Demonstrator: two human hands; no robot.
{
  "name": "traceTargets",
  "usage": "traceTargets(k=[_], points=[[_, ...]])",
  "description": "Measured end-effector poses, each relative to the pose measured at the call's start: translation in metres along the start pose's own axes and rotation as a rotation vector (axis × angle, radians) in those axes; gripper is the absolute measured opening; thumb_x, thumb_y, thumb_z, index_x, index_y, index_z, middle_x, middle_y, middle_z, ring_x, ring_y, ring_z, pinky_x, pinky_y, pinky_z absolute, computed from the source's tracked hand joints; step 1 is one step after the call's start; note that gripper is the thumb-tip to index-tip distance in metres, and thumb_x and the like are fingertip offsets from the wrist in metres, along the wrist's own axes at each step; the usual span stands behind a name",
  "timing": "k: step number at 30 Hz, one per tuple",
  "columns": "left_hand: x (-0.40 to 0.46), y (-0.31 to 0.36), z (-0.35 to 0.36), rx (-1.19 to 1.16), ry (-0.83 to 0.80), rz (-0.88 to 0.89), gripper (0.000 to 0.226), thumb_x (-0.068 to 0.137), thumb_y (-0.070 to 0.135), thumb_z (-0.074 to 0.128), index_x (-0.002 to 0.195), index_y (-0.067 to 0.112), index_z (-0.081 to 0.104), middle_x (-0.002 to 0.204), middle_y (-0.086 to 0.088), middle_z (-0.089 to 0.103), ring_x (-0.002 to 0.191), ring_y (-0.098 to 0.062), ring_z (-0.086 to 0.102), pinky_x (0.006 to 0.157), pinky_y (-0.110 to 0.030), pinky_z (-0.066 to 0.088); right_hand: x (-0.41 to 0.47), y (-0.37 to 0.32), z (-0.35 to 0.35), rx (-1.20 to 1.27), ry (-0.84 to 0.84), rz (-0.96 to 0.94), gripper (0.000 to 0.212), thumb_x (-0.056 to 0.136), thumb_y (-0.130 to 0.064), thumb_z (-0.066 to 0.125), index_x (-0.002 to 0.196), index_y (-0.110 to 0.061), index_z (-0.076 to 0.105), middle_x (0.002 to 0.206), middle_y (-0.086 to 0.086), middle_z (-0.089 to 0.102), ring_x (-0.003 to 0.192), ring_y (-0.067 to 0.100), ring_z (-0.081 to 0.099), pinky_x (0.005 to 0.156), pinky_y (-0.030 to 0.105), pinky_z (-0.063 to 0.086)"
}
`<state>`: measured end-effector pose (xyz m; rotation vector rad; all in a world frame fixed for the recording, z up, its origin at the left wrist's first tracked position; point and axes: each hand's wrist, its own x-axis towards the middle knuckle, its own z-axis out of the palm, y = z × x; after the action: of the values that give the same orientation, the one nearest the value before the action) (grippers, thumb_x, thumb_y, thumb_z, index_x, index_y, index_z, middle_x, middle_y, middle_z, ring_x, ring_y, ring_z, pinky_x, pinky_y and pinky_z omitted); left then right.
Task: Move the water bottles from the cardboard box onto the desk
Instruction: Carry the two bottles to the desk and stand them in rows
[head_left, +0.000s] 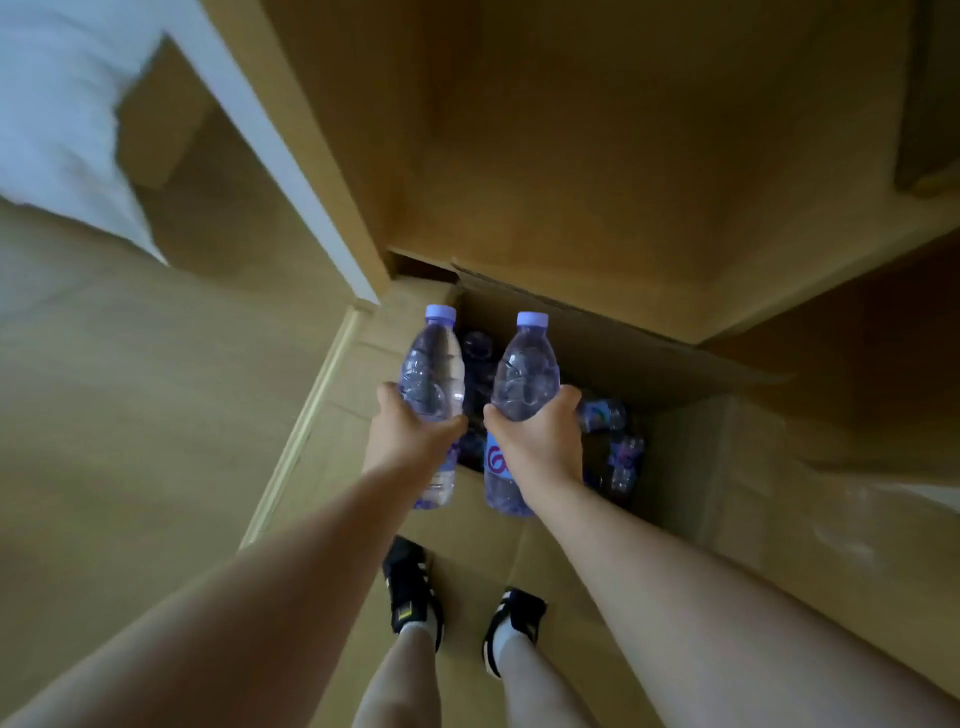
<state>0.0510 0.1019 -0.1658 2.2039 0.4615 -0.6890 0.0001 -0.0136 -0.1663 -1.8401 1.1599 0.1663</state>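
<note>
Cardboard box (691, 457) holding perhaps several bottles (613, 441), left hand (410, 431), right hand (540, 436), each gripping one bottle.

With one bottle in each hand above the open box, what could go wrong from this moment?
1. Each hand grips its bottle by the middle only: the left hand on the left bottle, the right hand on the right bottle. A smooth bottle might slip and drop onto the bottles in the cardboard box.
2. The shoes stand on a box flap, so stepping away may cause a stumble.
</note>
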Motion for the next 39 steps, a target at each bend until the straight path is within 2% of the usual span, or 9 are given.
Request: traceTargets(k=[2,4,6,8,13,19,26,35,39], points=[[-0.023,0.005,-0.028,-0.067,0.042,-0.004,0.048,0.066,0.034,0.075,0.094,0.025,0.037,0.082,0.005,0.057,0.063,-0.008,0.055,0.051,-0.023,0.038,-0.028,-0.022,0.001,-0.054,-0.002,-0.064,0.069,0.074,-0.044,0.076,0.121,-0.013,0.036,0.126,0.009,0.052,0.108,0.03,0.06,0.084,0.045,0.055],[-0.045,0.009,-0.055,-0.128,0.091,-0.017,0.05,0.061,0.036,0.072,0.097,0.023,0.039,0.089,-0.002,0.061,0.075,-0.022,0.063,0.063,-0.036,0.052,-0.059,-0.041,0.003,-0.085,-0.003,-0.132,0.07,0.073,-0.043,0.078,0.122,-0.012,0.037,0.127,0.01,0.051,0.111,0.031,0.058,0.087,0.045,0.053],[-0.066,0.013,-0.085,-0.157,0.122,-0.053,0.055,0.057,0.038,0.071,0.101,0.024,0.039,0.098,-0.007,0.061,0.088,-0.032,0.064,0.073,-0.052,0.055,-0.089,-0.057,0.008,-0.087,-0.012,-0.19,0.069,0.071,-0.041,0.08,0.119,-0.011,0.039,0.124,0.011,0.051,0.11,0.031,0.057,0.085,0.039,0.051],[-0.083,0.01,-0.114,-0.152,0.161,-0.062,0.059,0.06,0.036,0.072,0.107,0.025,0.038,0.106,-0.009,0.059,0.096,-0.035,0.062,0.076,-0.057,0.054,-0.118,-0.071,0.016,-0.103,-0.036,-0.229,0.07,0.07,-0.04,0.081,0.118,-0.007,0.04,0.123,0.014,0.051,0.109,0.032,0.056,0.081,0.031,0.045],[-0.107,-0.019,-0.201,-0.115,0.34,-0.07,0.063,0.07,0.034,0.071,0.122,0.017,0.04,0.116,-0.007,0.053,0.107,-0.032,0.055,0.086,-0.045,0.049,-0.182,-0.117,0.047,-0.151,-0.12,-0.359,0.071,0.071,-0.038,0.081,0.12,-0.006,0.041,0.122,0.014,0.052,0.109,0.031,0.056,0.074,0.022,0.035],[-0.124,-0.061,-0.316,-0.168,0.507,-0.2,0.065,0.072,0.037,0.068,0.127,0.02,0.038,0.118,-0.005,0.054,0.106,-0.03,0.057,0.087,-0.044,0.05,-0.255,-0.192,0.104,-0.208,-0.222,-0.483,0.069,0.075,-0.041,0.076,0.122,-0.008,0.037,0.123,0.011,0.05,0.107,0.032,0.056,0.073,0.028,0.038],[-0.136,-0.092,-0.442,-0.3,0.716,-0.324,0.067,0.069,0.039,0.074,0.123,0.019,0.04,0.121,-0.008,0.054,0.108,-0.032,0.057,0.087,-0.041,0.049,-0.342,-0.286,0.167,-0.268,-0.365,-0.659,0.073,0.075,-0.047,0.073,0.126,-0.009,0.037,0.125,0.009,0.052,0.111,0.032,0.057,0.085,0.042,0.051],[-0.077,-0.102,-0.568,-0.395,0.934,-0.416,0.079,0.069,0.044,0.075,0.131,0.015,0.035,0.126,-0.009,0.051,0.115,-0.031,0.053,0.088,-0.041,0.045,-0.383,-0.402,0.273,-0.289,-0.471,-0.865,0.077,0.079,-0.048,0.07,0.134,-0.009,0.032,0.131,0.007,0.048,0.11,0.03,0.058,0.083,0.046,0.053],[-0.026,-0.102,-0.625,-0.462,0.991,-0.473,0.078,0.072,0.046,0.074,0.132,0.016,0.034,0.13,-0.009,0.05,0.118,-0.031,0.052,0.093,-0.044,0.047,-0.379,-0.461,0.336,-0.299,-0.492,-0.919,0.081,0.077,-0.046,0.072,0.137,-0.009,0.032,0.132,0.008,0.048,0.112,0.029,0.055,0.087,0.039,0.049]])
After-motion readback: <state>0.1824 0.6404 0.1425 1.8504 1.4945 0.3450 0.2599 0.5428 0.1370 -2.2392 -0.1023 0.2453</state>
